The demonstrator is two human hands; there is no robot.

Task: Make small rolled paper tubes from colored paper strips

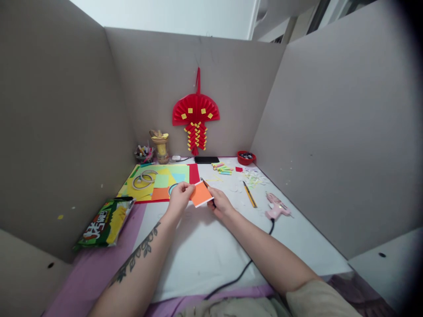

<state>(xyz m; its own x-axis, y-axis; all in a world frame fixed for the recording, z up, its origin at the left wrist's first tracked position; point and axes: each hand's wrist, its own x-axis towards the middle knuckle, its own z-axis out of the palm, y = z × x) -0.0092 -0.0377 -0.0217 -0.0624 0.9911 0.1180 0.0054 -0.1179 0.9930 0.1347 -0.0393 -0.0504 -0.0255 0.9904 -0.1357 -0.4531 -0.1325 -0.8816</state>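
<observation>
An orange square of paper (201, 194) with white edges is pinched at its left side by my left hand (180, 194). My right hand (220, 201) is closed around a pair of dark scissors (205, 183), whose tips point up past the paper's top edge. Most of the scissors' handles are hidden by my fingers and the paper. Both hands are held above the white table, near its middle. Beyond my left hand, coloured paper sheets (161, 180) lie in a pile with rolls of tape (142, 181) on top.
To the right lie a yellow utility knife (250, 195), a pink glue gun (276, 207) with a black cord, paper scraps (256, 177) and a red bowl (246, 162). A green snack bag (105, 223) lies left. A red paper fan ornament (196, 112) hangs on the back panel.
</observation>
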